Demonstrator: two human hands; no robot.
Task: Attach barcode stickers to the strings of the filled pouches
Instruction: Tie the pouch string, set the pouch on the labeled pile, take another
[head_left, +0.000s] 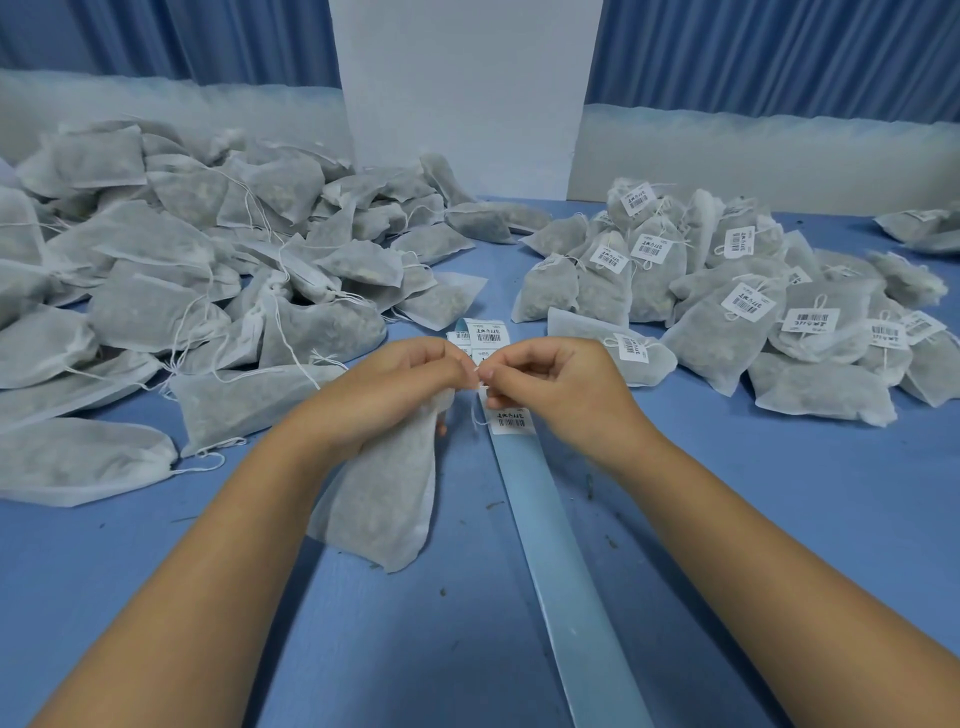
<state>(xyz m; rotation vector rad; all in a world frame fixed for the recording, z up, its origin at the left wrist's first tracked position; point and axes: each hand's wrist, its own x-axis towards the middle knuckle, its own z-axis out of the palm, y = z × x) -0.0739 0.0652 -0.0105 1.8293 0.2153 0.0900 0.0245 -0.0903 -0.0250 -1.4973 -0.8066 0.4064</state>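
A soft, white non-woven filled pouch (384, 499) is held just left of the long pale-blue paper backing strip (566, 561), its body drooping below the grip; its gathered neck is wrapped by the curled fingers of the left hand (395, 384), while the thin white drawstring (475, 415) is pinched between thumb and forefinger of the right hand (550, 384), directly over the strip; whether a label is already caught in that pinch cannot be told. A white rectangular barcode sticker (511, 421) is seen on the strip just beneath the right hand; a heap of unlabelled pouches (182, 270) is spread well left of the strip, and a heap of labelled pouches (727, 301) well right of it. The pouch is judged light and limp, with loose contents that shift, so it is best taken at the neck; the drawstring is fine and floppy and should be kept taut near its end; the sticker, thin and tacky, is best handled by one edge.
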